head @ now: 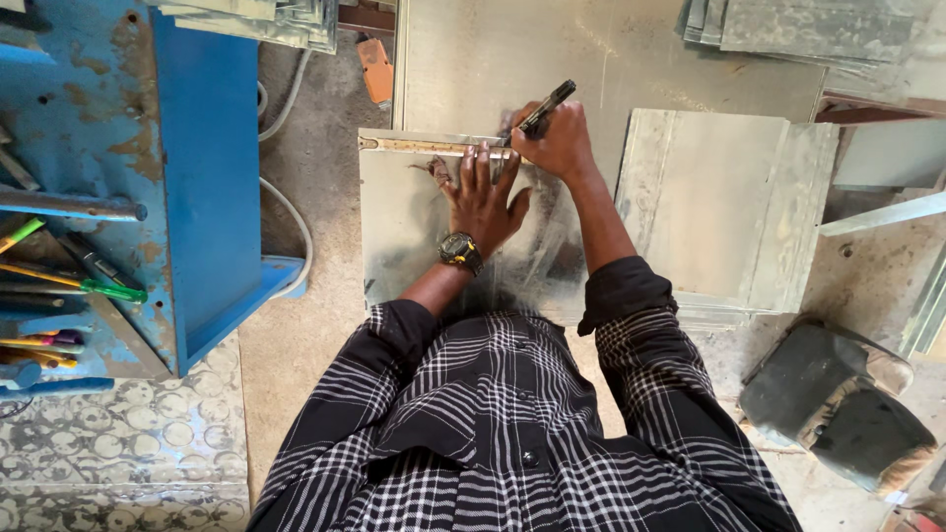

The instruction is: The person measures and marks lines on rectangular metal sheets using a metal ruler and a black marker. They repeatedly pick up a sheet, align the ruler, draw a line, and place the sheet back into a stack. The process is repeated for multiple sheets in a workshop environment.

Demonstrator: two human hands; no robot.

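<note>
While we kneel over it, the metal sheet [414, 232] lies flat on the floor at frame centre, w/ a ruler [434, 146] along its 12 o'clock edge. Our left hand [483, 197] is spread flat, fingers pressing sheet & ruler. Our right hand [560, 141] is closed round a black marker [547, 105], tip at the ruler. At 3 o'clock: stacked sheets [719, 207]. At 9 o'clock: blue worktop [207, 187] w/ screwdrivers [69, 281].
</note>
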